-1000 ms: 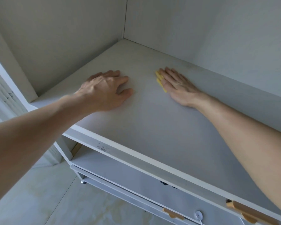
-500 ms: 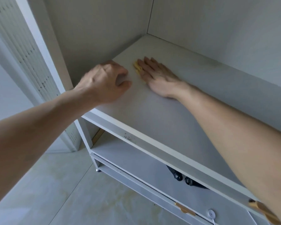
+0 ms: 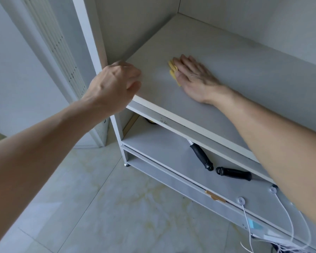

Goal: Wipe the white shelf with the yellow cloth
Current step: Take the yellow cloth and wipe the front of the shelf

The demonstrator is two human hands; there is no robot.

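The white shelf point(image 3: 217, 57) is a wide flat board inside an open cabinet. My right hand point(image 3: 193, 79) lies flat on it, palm down, pressing the yellow cloth point(image 3: 172, 70) against the board; only the cloth's left edge shows past my fingers. My left hand point(image 3: 113, 88) hovers at the shelf's front left corner with fingers curled loosely, holding nothing, and covers part of the front edge.
A cabinet side panel point(image 3: 91, 52) rises at the left. On the lower shelf point(image 3: 153, 141) lie two black handles point(image 3: 202, 157) point(image 3: 233, 174). White cords point(image 3: 248, 223) hang at the lower right. Pale tiled floor point(image 3: 108, 207) spreads below.
My left hand lifted off the shelf and drew back to the front left corner, curling its fingers. My right hand slid the cloth leftward. The view pulled back, showing the lower shelf.
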